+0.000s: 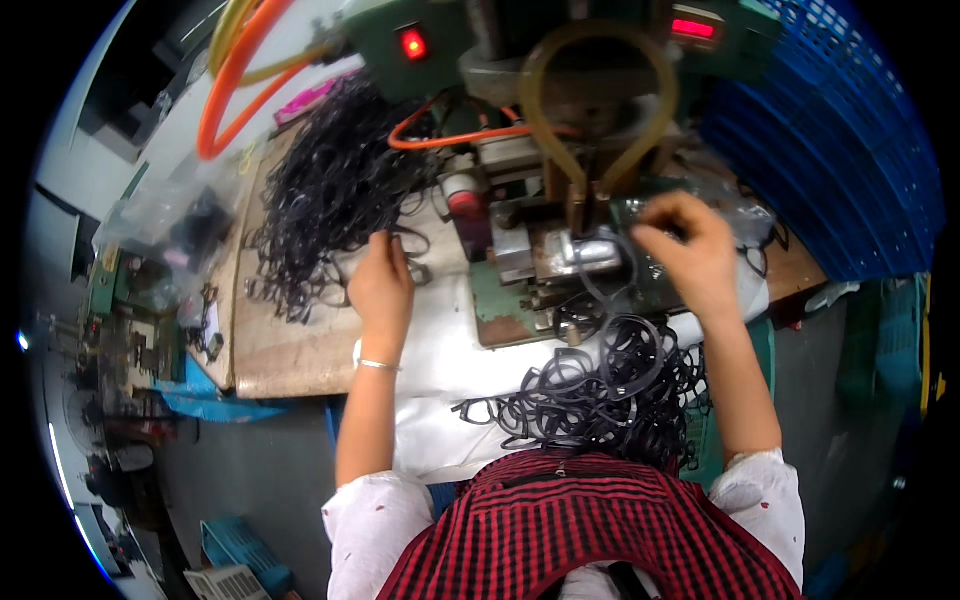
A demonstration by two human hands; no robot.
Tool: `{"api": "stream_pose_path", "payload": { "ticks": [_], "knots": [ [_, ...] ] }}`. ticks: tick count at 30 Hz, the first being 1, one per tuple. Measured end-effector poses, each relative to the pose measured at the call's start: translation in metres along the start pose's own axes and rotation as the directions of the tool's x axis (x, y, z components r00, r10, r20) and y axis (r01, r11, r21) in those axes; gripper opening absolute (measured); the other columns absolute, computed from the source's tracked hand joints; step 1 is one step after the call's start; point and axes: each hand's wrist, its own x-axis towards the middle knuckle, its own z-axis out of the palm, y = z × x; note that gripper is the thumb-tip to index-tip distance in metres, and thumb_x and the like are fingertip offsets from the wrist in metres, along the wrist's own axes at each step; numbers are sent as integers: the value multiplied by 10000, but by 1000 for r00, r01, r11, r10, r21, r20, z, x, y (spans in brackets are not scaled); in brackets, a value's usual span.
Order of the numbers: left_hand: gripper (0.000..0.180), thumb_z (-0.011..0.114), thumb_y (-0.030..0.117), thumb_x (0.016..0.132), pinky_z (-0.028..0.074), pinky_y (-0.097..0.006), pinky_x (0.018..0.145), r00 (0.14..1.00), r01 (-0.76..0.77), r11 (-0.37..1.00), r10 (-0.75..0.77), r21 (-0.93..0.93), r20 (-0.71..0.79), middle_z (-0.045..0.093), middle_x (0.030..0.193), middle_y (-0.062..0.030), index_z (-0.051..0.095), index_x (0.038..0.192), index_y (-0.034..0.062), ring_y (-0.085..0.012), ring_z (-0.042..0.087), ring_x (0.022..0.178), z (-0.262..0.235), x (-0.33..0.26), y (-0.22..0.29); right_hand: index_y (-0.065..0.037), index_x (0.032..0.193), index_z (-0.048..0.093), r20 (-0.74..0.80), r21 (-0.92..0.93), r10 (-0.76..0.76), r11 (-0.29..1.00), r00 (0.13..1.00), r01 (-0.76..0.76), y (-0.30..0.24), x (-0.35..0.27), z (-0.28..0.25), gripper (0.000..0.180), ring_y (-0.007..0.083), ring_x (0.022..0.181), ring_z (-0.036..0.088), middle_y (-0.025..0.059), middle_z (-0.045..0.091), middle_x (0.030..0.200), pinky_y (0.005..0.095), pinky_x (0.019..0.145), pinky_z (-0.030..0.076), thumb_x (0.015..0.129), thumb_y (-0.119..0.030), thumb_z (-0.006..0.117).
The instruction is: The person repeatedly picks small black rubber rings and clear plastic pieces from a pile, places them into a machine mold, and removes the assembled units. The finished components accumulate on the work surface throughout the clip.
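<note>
My left hand (381,288) is closed at the edge of a big heap of black eyeglass frames (335,180), its fingertips pinching an eyeglass frame (414,240) whose rim shows beside them. My right hand (692,250) is raised to the right of a bench machine's metal fixture (590,252), fingers curled and thumb close to the index finger. Whatever is between those fingertips is too blurred to make out. Next to them a smeared dark eyeglass frame (628,275) hangs at the fixture's front. More loose eyeglass frames (600,400) lie piled close to my body.
Above the fixture stands the green machine (375,50) with a red lit switch, a yellow looped hose (668,75) and orange tubes (208,125). Blue plastic crates (830,150) rise at the right. White sheeting (430,420) covers the front of the wooden table (285,365).
</note>
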Motion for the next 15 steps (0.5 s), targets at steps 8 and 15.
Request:
{"api": "stream_pose_path", "payload": {
  "ticks": [8, 15],
  "knots": [
    [174, 564, 22, 927, 505, -220, 574, 985, -126, 109, -101, -986, -137, 629, 878, -111, 450, 1050, 71, -144, 611, 676, -81, 6, 90, 30, 1108, 527, -21, 335, 37, 942, 999, -28, -9, 2, 41, 393, 126, 839, 622, 68, 662, 874, 250, 780, 479, 749, 1, 684],
    [235, 546, -2, 924, 541, -237, 630, 964, -258, 291, 17, -921, -265, 641, 895, -158, 525, 1156, -29, -174, 650, 729, -99, 58, 136, 58, 1231, 467, -58, 550, 253, 816, 966, -181, -30, -16, 51, 468, 132, 921, 613, 95, 667, 979, 264, 860, 457, 800, 38, 648]
  ]
}}
